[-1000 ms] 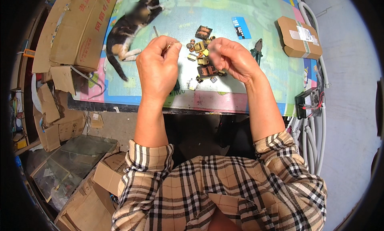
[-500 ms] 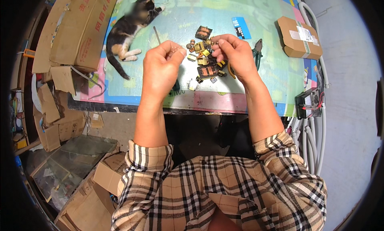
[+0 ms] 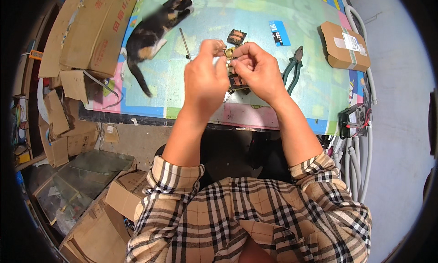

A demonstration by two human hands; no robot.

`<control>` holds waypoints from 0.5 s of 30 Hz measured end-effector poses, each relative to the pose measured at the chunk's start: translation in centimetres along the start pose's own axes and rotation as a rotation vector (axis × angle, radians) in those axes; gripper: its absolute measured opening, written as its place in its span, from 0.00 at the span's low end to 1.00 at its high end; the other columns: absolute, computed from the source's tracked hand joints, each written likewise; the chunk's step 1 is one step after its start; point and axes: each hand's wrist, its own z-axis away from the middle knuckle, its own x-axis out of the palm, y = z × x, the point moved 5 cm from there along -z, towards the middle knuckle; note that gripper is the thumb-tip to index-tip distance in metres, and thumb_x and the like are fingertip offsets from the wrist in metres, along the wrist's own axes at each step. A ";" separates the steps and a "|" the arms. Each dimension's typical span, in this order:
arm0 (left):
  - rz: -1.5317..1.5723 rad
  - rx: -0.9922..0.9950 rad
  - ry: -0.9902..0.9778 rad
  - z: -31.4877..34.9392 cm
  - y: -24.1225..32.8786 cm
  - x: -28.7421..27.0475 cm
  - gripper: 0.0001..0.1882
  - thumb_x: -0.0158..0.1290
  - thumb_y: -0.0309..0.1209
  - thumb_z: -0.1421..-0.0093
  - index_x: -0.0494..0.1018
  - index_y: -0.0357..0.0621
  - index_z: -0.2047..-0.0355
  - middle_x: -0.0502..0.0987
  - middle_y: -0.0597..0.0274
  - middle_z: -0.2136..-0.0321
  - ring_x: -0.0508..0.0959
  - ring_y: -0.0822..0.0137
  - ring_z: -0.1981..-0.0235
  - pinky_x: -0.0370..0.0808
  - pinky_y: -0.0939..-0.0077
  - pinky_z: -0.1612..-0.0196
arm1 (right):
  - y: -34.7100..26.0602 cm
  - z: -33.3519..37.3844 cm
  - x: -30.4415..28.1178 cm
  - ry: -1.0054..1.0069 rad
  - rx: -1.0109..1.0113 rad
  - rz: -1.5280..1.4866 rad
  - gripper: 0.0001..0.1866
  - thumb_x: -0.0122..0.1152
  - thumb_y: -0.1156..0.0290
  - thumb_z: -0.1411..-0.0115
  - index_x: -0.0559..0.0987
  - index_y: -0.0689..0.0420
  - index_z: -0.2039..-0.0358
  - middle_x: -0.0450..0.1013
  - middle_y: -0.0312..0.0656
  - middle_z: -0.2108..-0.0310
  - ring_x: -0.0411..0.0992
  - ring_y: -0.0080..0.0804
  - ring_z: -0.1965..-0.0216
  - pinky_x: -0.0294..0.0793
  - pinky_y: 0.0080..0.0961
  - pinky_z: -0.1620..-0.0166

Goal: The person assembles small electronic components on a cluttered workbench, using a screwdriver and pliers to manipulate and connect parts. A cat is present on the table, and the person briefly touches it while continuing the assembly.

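My left hand (image 3: 205,78) and my right hand (image 3: 262,74) are close together over a small pile of electronic parts on the table. Both have thumb and fingers curled into a pinch. Whatever they hold is too small and too hidden to make out; the left fingers are a little blurred. Beyond the fingertips lies a copper-wound transformer (image 3: 237,36). A yellowish coil part (image 3: 230,52) shows between the hands, which cover most of the pile. Green-handled pliers (image 3: 293,70) rest right of my right hand. A thin metal rod like a screwdriver shaft (image 3: 185,43) lies left of my left hand.
A cat (image 3: 148,37) lies on the table at the left, beside a large cardboard carton (image 3: 98,35). At the right are a blue card (image 3: 279,33), a small cardboard box (image 3: 344,46) and a black meter (image 3: 350,119) by the table edge, near grey tubing (image 3: 364,162).
My left hand has moved right, toward my right hand, which has shifted slightly left and down. More of the pliers shows now. The cat's hind legs look shifted.
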 end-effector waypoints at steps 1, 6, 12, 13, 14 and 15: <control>-0.090 0.019 -0.027 0.2 0.5 0.4 0.12 0.49 0.17 0.44 0.69 0.33 0.58 0.78 0.46 0.62 0.80 0.55 0.62 0.75 0.67 0.59 | -0.1 0.0 -0.2 0.008 -0.007 0.031 0.08 0.61 0.76 0.46 0.75 0.63 0.66 0.75 0.38 0.75 0.72 0.19 0.75 0.73 0.18 0.68; -0.233 0.164 0.024 0.0 1.4 0.4 0.10 0.50 0.16 0.47 0.69 0.34 0.63 0.78 0.49 0.68 0.80 0.54 0.67 0.75 0.69 0.62 | -0.7 0.0 -0.4 -0.010 -0.004 -0.001 0.08 0.60 0.77 0.44 0.74 0.64 0.64 0.75 0.39 0.73 0.73 0.20 0.73 0.74 0.20 0.67; -0.122 0.041 0.033 -0.2 0.9 0.3 0.06 0.53 0.17 0.48 0.69 0.34 0.69 0.76 0.54 0.76 0.78 0.62 0.73 0.74 0.72 0.65 | 0.2 -0.3 -0.4 -0.156 0.109 -0.370 0.09 0.53 0.76 0.39 0.72 0.64 0.58 0.75 0.44 0.67 0.75 0.25 0.68 0.75 0.19 0.66; -0.095 0.010 0.040 -0.3 1.0 0.1 0.05 0.53 0.17 0.48 0.70 0.34 0.70 0.76 0.54 0.77 0.77 0.63 0.74 0.73 0.72 0.66 | 0.4 -0.2 -0.4 -0.182 0.165 -0.431 0.10 0.53 0.75 0.38 0.71 0.64 0.58 0.75 0.44 0.67 0.75 0.25 0.67 0.74 0.19 0.66; -0.098 0.021 0.037 -0.3 0.9 0.1 0.05 0.53 0.17 0.48 0.69 0.34 0.70 0.76 0.55 0.77 0.77 0.64 0.74 0.73 0.73 0.66 | 0.5 -0.2 -0.3 -0.208 0.222 -0.493 0.10 0.52 0.74 0.38 0.71 0.64 0.57 0.75 0.45 0.66 0.75 0.25 0.67 0.74 0.18 0.66; -0.101 0.031 0.034 -0.3 0.7 0.1 0.05 0.53 0.17 0.48 0.69 0.34 0.70 0.75 0.55 0.77 0.76 0.65 0.74 0.73 0.73 0.66 | 0.7 -0.2 -0.4 -0.233 0.249 -0.533 0.10 0.52 0.73 0.37 0.71 0.64 0.57 0.75 0.44 0.67 0.74 0.25 0.67 0.74 0.18 0.66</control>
